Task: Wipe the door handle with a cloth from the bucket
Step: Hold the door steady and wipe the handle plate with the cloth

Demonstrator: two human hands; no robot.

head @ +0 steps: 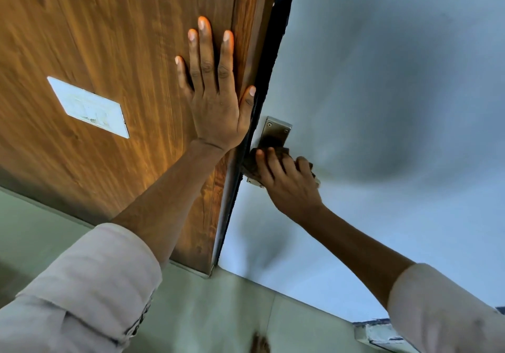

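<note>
My left hand (216, 90) lies flat with fingers spread on the wooden door face (114, 60), close to its edge. My right hand (287, 183) presses a dark brown cloth (251, 164) against the door handle. The cloth and fingers cover the handle itself; only its metal backplate (276, 129) with a screw shows above them, and a small corner of the plate below. The plate is fixed to the pale grey-blue side of the door (382, 92). No bucket is in view.
A white rectangular plate (88, 106) is mounted on the wooden face at left. A black strip (269, 60) runs along the door's edge. Pale floor tiles (218, 311) lie below. A light frame piece (379, 333) shows at lower right.
</note>
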